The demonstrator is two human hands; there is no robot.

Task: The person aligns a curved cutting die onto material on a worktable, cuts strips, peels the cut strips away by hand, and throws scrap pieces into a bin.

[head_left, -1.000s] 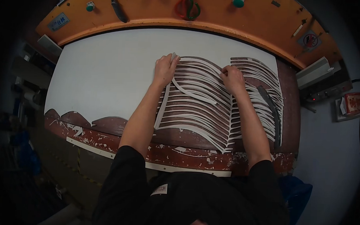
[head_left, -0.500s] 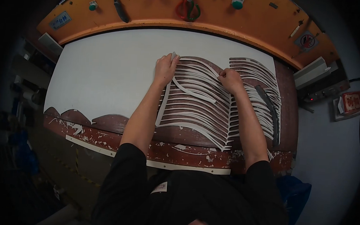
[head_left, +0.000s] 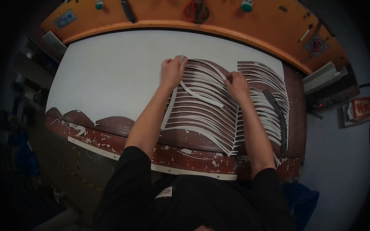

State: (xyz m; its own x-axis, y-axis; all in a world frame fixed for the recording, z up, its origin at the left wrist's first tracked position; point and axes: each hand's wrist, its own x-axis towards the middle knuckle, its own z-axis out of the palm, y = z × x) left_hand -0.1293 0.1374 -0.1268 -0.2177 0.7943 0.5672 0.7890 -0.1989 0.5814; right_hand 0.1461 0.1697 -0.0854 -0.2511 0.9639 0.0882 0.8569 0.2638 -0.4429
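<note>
My left hand [head_left: 173, 72] is closed on the ends of thin pale strips, at the top left corner of a cut section of the white sheet [head_left: 112, 71]. One loose curved strip [head_left: 200, 98] hangs from it across the cut strips [head_left: 205, 114]. My right hand [head_left: 237, 85] has its fingers pinched at the right part of the top curved strip [head_left: 214, 66]. Brown board shows between the strips. Right of my right forearm, a dark curved tool [head_left: 278, 113] lies on a second group of cut strips [head_left: 263, 71].
Pale scraps [head_left: 80, 130] litter the red-brown front edge [head_left: 109, 143]. An orange panel [head_left: 164, 11] behind the table holds a knife [head_left: 127, 7], scissors [head_left: 196, 10], and red and green buttons [head_left: 246, 7]. A box [head_left: 361, 107] stands at the far right.
The view has shifted slightly. Both hands keep nearly the same places and grips, and the loose strip still hangs from my left hand.
</note>
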